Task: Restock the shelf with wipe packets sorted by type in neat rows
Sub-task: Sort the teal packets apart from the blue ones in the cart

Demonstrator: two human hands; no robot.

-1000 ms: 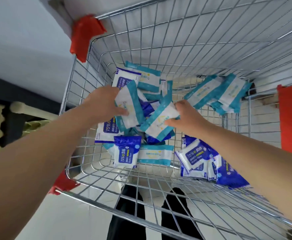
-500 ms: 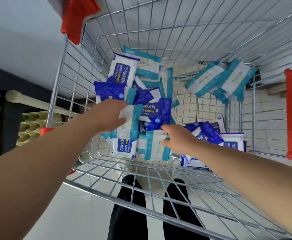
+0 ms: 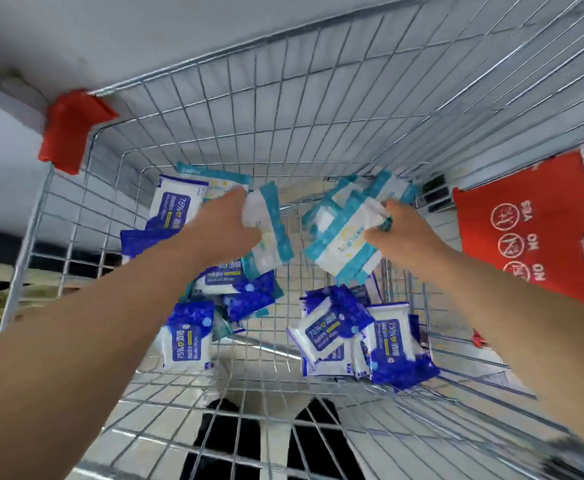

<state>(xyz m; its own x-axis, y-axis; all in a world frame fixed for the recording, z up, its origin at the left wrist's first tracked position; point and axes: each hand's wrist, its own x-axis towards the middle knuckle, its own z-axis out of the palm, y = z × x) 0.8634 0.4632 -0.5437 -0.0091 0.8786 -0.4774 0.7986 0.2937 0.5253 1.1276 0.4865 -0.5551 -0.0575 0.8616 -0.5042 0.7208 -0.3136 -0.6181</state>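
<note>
Both bare arms reach into a wire cart (image 3: 283, 98) that fills most of the frame. The left hand (image 3: 226, 225), just left of centre, grips a teal packet (image 3: 268, 237) with fingers curled round its left edge. The packet is lifted above the cart floor, its long side running up and down the frame. The right hand (image 3: 405, 230), right of centre, holds a teal stack (image 3: 341, 249) by its upper right end, fingers curled round it. It looks like two or three packets together, though blur makes the count unsure. The two held loads are near each other but apart, with bare wire floor showing between them.

A teal pile (image 3: 363, 188) lies behind the right hand, toward the upper right of the cart floor. One back packet (image 3: 214, 173), also teal, lies above the left hand.

A blue packet (image 3: 176, 206) with a white face leans near the cart's left wall, upper left of centre. A left blue heap (image 3: 193, 334) lies below the left wrist, and a right blue heap (image 3: 384, 341) sits lower right of centre, its packets overlapping.

A red guard (image 3: 69, 129) caps the cart's upper-left corner. A red flap (image 3: 533, 233) printed with white NO and YES signs hangs at the right edge. Dark legs (image 3: 228, 441) show through the wire at bottom centre
</note>
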